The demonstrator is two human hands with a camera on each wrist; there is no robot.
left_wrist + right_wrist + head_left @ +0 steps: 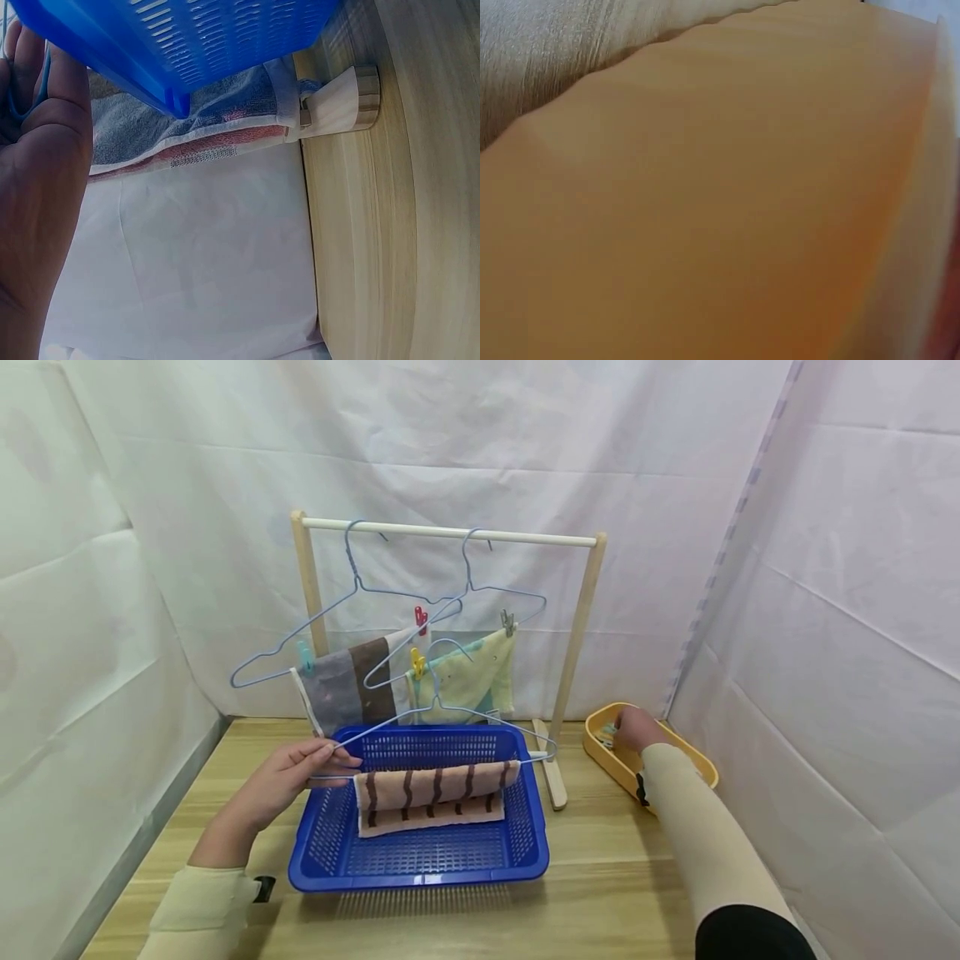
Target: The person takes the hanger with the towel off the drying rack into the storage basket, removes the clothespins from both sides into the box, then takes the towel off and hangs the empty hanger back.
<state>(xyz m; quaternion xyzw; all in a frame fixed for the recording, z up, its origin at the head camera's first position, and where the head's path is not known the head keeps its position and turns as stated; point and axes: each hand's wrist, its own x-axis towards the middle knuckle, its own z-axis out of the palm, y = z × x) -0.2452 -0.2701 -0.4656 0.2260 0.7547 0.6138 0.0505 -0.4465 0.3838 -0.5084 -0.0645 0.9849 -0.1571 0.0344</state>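
Observation:
My left hand (292,774) grips the left end of a blue wire hanger (436,700), its fingers curled round the wire. Over the hanger's lower bar hangs a peach towel (435,787) with dark wavy stripes, inside or just above the blue plastic basket (420,881). In the left wrist view the hand (45,142) has the hanger's wire bend between its fingers. My right hand (637,729) reaches into a yellow tray (611,766) at the right, where small clothespins (606,735) lie. Its fingertips are hidden, and the tray's wall fills the right wrist view.
Behind the basket stands a wooden rack (450,532) with two more blue hangers. One carries a grey, brown and white towel (352,681), the other a yellow-green towel (472,672), both clipped with clothespins. The rack's foot (553,777) sits between basket and tray.

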